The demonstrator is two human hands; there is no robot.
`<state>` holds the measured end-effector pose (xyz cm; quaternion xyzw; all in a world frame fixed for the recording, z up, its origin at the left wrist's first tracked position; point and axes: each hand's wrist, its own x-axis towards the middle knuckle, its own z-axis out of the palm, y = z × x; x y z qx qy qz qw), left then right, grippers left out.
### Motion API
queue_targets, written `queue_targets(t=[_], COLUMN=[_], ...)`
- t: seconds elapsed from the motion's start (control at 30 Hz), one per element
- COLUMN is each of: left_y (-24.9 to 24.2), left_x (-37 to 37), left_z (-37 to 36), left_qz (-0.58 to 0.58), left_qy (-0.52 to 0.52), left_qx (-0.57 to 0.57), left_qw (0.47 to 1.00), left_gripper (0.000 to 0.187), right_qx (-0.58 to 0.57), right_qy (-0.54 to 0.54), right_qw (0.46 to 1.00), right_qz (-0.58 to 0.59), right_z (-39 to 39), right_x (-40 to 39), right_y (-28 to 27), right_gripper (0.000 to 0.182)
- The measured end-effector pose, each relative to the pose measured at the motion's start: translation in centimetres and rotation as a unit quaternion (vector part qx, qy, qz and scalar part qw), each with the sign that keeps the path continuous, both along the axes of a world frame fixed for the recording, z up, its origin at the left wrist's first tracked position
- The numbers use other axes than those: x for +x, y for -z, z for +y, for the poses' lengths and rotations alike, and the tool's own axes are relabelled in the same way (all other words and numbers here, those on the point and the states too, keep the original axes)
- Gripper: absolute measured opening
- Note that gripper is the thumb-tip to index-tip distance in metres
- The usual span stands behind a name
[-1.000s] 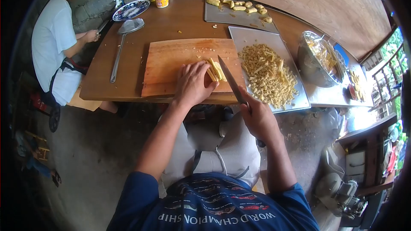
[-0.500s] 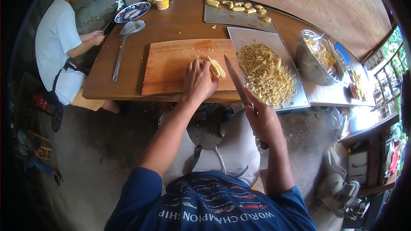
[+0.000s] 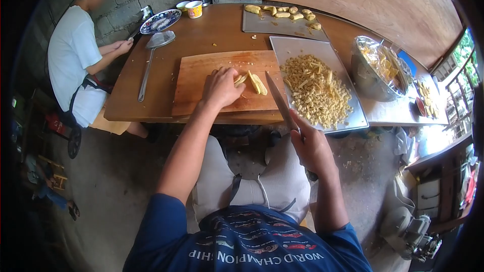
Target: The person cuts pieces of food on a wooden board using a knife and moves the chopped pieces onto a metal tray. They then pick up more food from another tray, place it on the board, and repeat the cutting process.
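Observation:
My right hand (image 3: 315,147) grips a knife (image 3: 280,99) by its handle, the blade pointing up and away along the right edge of the wooden cutting board (image 3: 196,88). Over the board's middle, my left hand (image 3: 221,88) has its fingers curled and pressed on a banana slice (image 3: 241,78) that partly shows at the fingertips. Just right of those fingers, more long yellow banana slices (image 3: 258,84) lie close together on the wood. Beside the board, a metal tray (image 3: 359,116) carries a heap of chopped banana pieces (image 3: 317,90).
Peeled bananas (image 3: 282,15) lie on a second tray (image 3: 257,25) at the back. A plastic-lined metal bowl (image 3: 370,78) stands at right. A long-handled turner (image 3: 146,73), a patterned plate (image 3: 160,21) and a cup (image 3: 194,9) are at left. A person (image 3: 75,55) sits at the table's left side.
My left hand has shifted left, away from part of the banana slices, which now lie uncovered and fanned apart on the board. The knife stays in my right hand, nearly unmoved.

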<state>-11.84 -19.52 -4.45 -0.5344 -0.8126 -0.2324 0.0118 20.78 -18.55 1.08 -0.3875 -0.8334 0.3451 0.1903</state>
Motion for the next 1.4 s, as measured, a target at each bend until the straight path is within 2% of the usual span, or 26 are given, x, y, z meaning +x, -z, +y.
queue_targets(t=[0.07, 0.13, 0.27, 0.33, 0.47, 0.53, 0.57, 0.67, 0.8, 0.87, 0.9, 0.93, 1.0, 1.07, 1.13, 1.27, 1.4], left_y=[0.4, 0.7, 0.1, -1.5, 0.7, 0.4, 0.4, 0.5, 1.6, 1.4, 1.8, 2.0, 2.0, 2.2, 2.7, 3.4, 3.7], left_x=[-0.1, -0.8, -2.4, -3.5, -10.5, -11.5, -11.8, -11.4, -8.7, -6.3, -5.8, -5.3, -4.4, -3.6, -3.1, -2.8, -2.9], left_z=[0.5, 1.5, 1.2, 0.0, -2.6, -4.1, -4.7, -6.4, -7.0, -6.8, -6.6, -6.5, -6.7, -6.6, -6.5, -6.0, -6.3], left_qz=[0.012, -0.023, -0.019, -0.066, -0.119, -0.161, -0.204, -0.206, -0.188, -0.142, -0.153, -0.158, -0.078, -0.080, 0.015, 0.021, -0.005], left_qy=[0.002, 0.005, 0.006, -0.062, -0.056, -0.055, -0.054, -0.062, -0.033, 0.005, 0.046, 0.046, 0.052, 0.033, 0.005, -0.011, 0.010], left_qx=[-0.009, -0.017, 0.018, 0.045, 0.153, 0.159, 0.168, 0.143, 0.092, 0.077, 0.082, 0.083, 0.077, 0.092, 0.114, 0.119, 0.138], left_qw=[1.000, 1.000, 1.000, 0.995, 0.979, 0.973, 0.963, 0.966, 0.977, 0.987, 0.984, 0.983, 0.993, 0.992, 0.993, 0.993, 0.990], left_gripper=[0.031, 0.029, 0.026, 0.024, 0.026, 0.028, 0.031, 0.030, 0.024, 0.025, 0.026, 0.026, 0.027, 0.025, 0.023, 0.021, 0.026], right_qx=[0.001, 0.006, 0.041, 0.066, -0.012, 0.009, 0.007, 0.010, 0.016, 0.017, 0.031, 0.031, 0.039, 0.043, 0.047, 0.049, 0.046], right_qy=[-0.004, -0.008, -0.021, -0.034, -0.093, -0.189, -0.207, -0.220, -0.181, -0.124, -0.095, -0.094, -0.082, -0.089, -0.102, -0.111, -0.115], right_qw=[1.000, 1.000, 0.999, 0.996, 0.995, 0.982, 0.978, 0.975, 0.983, 0.992, 0.993, 0.993, 0.993, 0.993, 0.992, 0.991, 0.990], right_qz=[-0.005, -0.011, 0.019, 0.042, -0.022, -0.002, -0.017, -0.009, -0.036, -0.024, -0.062, -0.067, -0.076, -0.069, -0.060, -0.060, -0.065], right_z=[-0.1, -0.1, -0.1, -0.1, -2.1, -3.1, -3.4, -3.2, -1.8, -0.9, -0.8, -0.8, -0.7, -1.4, -1.8, -1.9, -1.9], right_x=[-0.3, -0.6, -0.3, -0.6, -2.9, -4.7, -5.8, -8.3, -8.0, -6.7, -6.3, -6.0, -5.5, -5.2, -5.2, -5.9, -6.1], right_y=[0.1, -0.1, 1.0, 1.2, -0.1, 0.5, 0.4, 1.8, 2.5, 2.9, 2.3, 1.9, 1.3, 1.0, 1.1, 1.2, 1.7], right_gripper=[0.058, 0.059, 0.059, 0.059, 0.062, 0.063, 0.061, 0.061, 0.060, 0.060, 0.060, 0.060, 0.061, 0.061, 0.061, 0.062, 0.063])
